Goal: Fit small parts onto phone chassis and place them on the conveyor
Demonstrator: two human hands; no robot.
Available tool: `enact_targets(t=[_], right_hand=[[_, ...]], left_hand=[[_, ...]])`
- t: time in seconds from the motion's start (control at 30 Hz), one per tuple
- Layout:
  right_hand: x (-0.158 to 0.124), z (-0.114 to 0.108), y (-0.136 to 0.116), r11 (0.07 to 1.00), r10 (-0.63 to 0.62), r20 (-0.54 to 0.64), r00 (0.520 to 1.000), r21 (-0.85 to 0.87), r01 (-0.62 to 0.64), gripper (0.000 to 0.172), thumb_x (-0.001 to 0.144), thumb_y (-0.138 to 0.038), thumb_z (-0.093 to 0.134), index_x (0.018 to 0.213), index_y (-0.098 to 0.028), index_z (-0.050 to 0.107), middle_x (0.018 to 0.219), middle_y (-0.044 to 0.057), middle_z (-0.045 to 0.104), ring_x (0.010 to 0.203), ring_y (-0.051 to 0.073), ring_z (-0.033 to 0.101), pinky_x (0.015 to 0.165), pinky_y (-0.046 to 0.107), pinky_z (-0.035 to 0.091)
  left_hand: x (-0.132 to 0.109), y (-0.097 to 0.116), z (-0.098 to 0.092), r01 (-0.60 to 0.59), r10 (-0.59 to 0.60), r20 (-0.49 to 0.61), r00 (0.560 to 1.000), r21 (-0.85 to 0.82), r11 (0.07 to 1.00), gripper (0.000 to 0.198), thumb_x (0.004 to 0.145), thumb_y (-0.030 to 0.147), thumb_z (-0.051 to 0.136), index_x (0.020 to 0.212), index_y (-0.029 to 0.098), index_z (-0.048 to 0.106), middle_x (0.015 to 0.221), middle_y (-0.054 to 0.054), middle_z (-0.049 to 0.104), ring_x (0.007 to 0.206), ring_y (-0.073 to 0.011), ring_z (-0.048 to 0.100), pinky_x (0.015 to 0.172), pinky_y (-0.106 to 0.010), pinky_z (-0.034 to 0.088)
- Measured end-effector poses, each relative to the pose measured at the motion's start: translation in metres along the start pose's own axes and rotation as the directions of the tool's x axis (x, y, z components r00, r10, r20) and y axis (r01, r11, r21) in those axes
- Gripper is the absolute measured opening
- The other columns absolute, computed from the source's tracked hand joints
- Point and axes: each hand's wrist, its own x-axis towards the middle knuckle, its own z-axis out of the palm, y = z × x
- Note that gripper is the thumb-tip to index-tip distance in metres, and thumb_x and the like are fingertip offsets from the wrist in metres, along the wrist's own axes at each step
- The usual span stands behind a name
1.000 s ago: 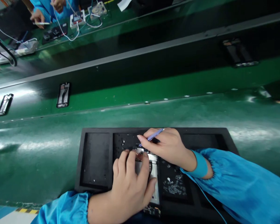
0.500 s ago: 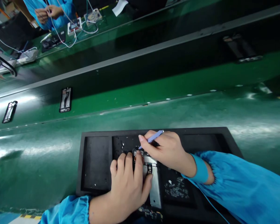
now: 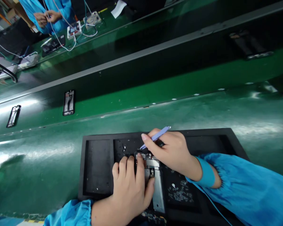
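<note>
A black foam tray (image 3: 97, 169) lies on the green bench in front of me. An opened phone frame (image 3: 155, 185) with a metal plate rests in the tray's middle recess. My left hand (image 3: 129, 188) presses flat on the frame's left side, fingers over its upper part. My right hand (image 3: 172, 150) pinches a thin lavender plastic tool (image 3: 157, 135) like a pen. The tool's tip points down at the frame's top end, just beyond my left fingertips. Both sleeves are blue, and a blue strap circles my right wrist.
Small loose parts lie in the tray's right recess (image 3: 179, 190). Two phone frames (image 3: 69, 103) (image 3: 13, 116) ride on the conveyor belt at the left, another dark one (image 3: 250, 45) at the far right. Across the belt, another person's hands (image 3: 46, 17) work among cables and meters.
The view has drifted slightly. My right hand has lifted the tool's back end a little higher, while my left hand keeps pressing the phone frame. The other person's hands have come together.
</note>
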Motion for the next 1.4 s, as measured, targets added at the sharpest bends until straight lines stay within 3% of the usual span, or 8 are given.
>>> enact_targets(t=[0.1,0.3,0.47,0.67,0.8,0.97,1.17,1.4], right_hand=[[0.003,-0.003,0.001,0.995,0.099,0.011,0.995,0.024,-0.099,0.033,0.096,-0.029,0.059,0.064,-0.021,0.056,0.048,-0.005,0.054,0.040,0.008,0.045,0.045,0.022,0.039],[0.005,-0.001,0.003,0.993,0.106,0.044,0.993,0.042,-0.108,0.031,0.096,-0.029,0.059,0.066,-0.020,0.057,0.049,-0.006,0.051,0.040,0.008,0.043,0.046,0.022,0.036],[0.006,-0.002,0.004,0.990,0.122,0.075,0.990,0.056,-0.126,0.030,0.095,-0.029,0.058,0.067,-0.019,0.058,0.051,-0.006,0.051,0.042,0.008,0.041,0.048,0.023,0.034],[0.009,-0.002,0.006,0.984,0.156,0.098,0.983,0.072,-0.164,0.030,0.095,-0.031,0.057,0.067,-0.019,0.059,0.052,-0.004,0.054,0.042,0.008,0.041,0.050,0.025,0.034],[0.010,-0.003,0.010,0.976,0.181,0.143,0.973,0.092,-0.195,0.027,0.096,-0.034,0.057,0.074,-0.019,0.063,0.056,-0.003,0.059,0.044,0.009,0.046,0.051,0.025,0.036],[0.016,-0.013,0.012,0.887,0.325,0.307,0.895,0.230,-0.401,0.031,0.100,-0.046,0.050,0.113,-0.021,0.063,0.067,-0.002,0.065,0.051,0.012,0.053,0.050,0.026,0.041],[0.017,-0.017,0.009,0.842,0.392,0.402,0.827,0.205,-0.499,0.043,0.101,-0.055,0.039,0.073,-0.022,0.048,0.058,-0.004,0.048,0.053,0.013,0.046,0.053,0.028,0.036],[0.012,-0.011,0.006,0.884,0.371,0.567,0.735,0.027,-0.467,0.034,0.100,-0.050,0.043,0.079,-0.023,0.049,0.053,-0.006,0.046,0.048,0.013,0.043,0.052,0.030,0.032]], left_hand=[[-0.001,0.001,-0.001,-0.008,0.008,-0.016,1.000,0.022,1.000,0.052,0.103,0.041,0.038,0.134,0.005,0.060,0.115,-0.018,0.064,0.108,-0.0345,0.054,0.090,-0.049,0.032],[-0.002,0.003,-0.002,0.011,-0.010,-0.049,0.999,0.024,1.000,0.050,0.104,0.041,0.040,0.134,0.006,0.060,0.118,-0.016,0.064,0.107,-0.0320,0.054,0.091,-0.048,0.031],[0.000,0.002,-0.003,0.025,-0.026,0.038,0.999,0.018,1.000,0.054,0.105,0.043,0.034,0.141,0.007,0.053,0.117,-0.015,0.059,0.106,-0.0314,0.052,0.091,-0.048,0.030],[0.002,0.001,-0.005,0.046,-0.029,0.148,0.989,-0.113,0.992,0.054,0.099,0.031,0.046,0.146,0.005,0.044,0.114,-0.014,0.050,0.102,-0.0301,0.046,0.087,-0.044,0.033],[0.001,0.001,-0.005,0.024,-0.010,0.144,0.990,-0.097,0.995,0.054,0.098,0.029,0.046,0.146,0.003,0.042,0.116,-0.016,0.048,0.103,-0.0312,0.044,0.087,-0.045,0.035],[-0.003,0.000,-0.002,-0.016,0.018,0.060,0.998,-0.045,0.999,0.052,0.102,0.035,0.040,0.143,0.004,0.048,0.121,-0.018,0.050,0.107,-0.0331,0.047,0.089,-0.047,0.033],[-0.006,0.000,0.000,-0.004,0.005,0.043,0.999,-0.033,0.999,0.053,0.102,0.040,0.041,0.142,0.006,0.051,0.122,-0.017,0.053,0.108,-0.0330,0.049,0.090,-0.047,0.031],[-0.003,0.002,-0.004,0.008,-0.008,0.061,0.998,-0.002,1.000,0.053,0.100,0.037,0.042,0.143,0.006,0.048,0.119,-0.016,0.051,0.107,-0.0314,0.046,0.091,-0.046,0.032]])
